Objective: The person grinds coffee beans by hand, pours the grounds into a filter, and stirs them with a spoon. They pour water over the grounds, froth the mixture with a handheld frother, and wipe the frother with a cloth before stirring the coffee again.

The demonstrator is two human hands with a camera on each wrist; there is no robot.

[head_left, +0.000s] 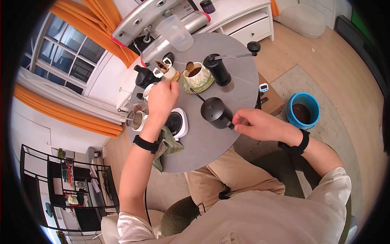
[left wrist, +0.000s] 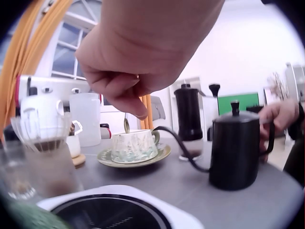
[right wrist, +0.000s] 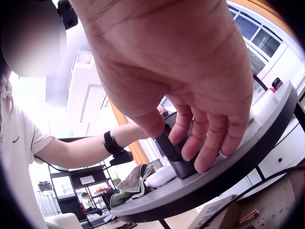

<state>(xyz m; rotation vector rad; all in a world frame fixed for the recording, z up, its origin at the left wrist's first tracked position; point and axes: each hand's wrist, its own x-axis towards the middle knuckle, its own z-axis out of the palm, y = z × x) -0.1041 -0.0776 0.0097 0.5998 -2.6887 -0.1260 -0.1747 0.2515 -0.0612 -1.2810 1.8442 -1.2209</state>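
My right hand [head_left: 255, 124] pinches the handle of a black gooseneck kettle [head_left: 216, 112] between thumb and fingers. The kettle stands upright on the grey table, lid on, its thin spout pointing toward a patterned cup [head_left: 198, 78]. That cup sits on a green saucer [left wrist: 162, 153], with dark liquid and a gold spoon [head_left: 189, 66] in it. My left hand [head_left: 163, 97] is raised above the table's left part, fingers bent inward. In the left wrist view nothing shows in the left hand [left wrist: 138, 62], but its palm is hidden, so I cannot tell whether it holds something.
A white scale [head_left: 177, 124] and a green cloth [head_left: 172, 146] lie near the left edge. Glassware [left wrist: 45, 162] stands beyond the scale. Behind are a black hand grinder [head_left: 219, 70], a drip-bag cup [head_left: 168, 70] and a translucent pitcher [head_left: 175, 32]. A blue bucket [head_left: 303, 110] is on the floor.
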